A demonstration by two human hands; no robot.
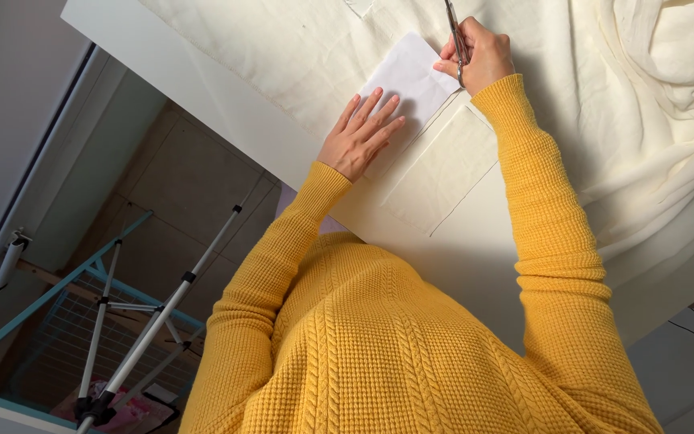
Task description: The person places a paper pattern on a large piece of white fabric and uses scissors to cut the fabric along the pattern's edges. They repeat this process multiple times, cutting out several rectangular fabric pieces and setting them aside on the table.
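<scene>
In the upper middle of the frame, the left hand (pixel 361 134) lies flat, fingers spread, pressing a white paper piece (pixel 408 77) onto cream fabric (pixel 283 56) on the white table (pixel 226 128). Just right, the right hand (pixel 479 55) grips metal scissors (pixel 455 34) at the paper's edge.

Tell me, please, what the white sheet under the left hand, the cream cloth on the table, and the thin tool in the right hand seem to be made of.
White sheet: probably paper, flat, matte, crisp-edged. Cream cloth: soft woven fabric, folded and bunched. Thin tool: seemingly metal, slim, grey, slightly shiny.
</scene>
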